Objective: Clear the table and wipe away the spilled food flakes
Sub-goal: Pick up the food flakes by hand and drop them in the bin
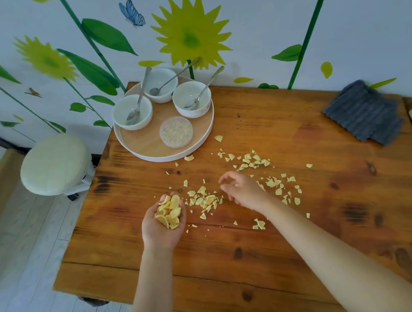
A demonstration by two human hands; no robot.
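cupping flakes [169,212] (table [337,217] edge near)

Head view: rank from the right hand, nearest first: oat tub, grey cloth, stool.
From the right hand:
1. Oat tub, on the tray, up and left.
2. Grey cloth, far right of the table.
3. Stool, off the table's left edge.

Tray [131,149] behind flakes [206,200]

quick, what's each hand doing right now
Left hand: palm up, cupped round a pile of flakes.
Right hand: over the table, fingers loosely curled; whether it pinches a flake cannot be told.
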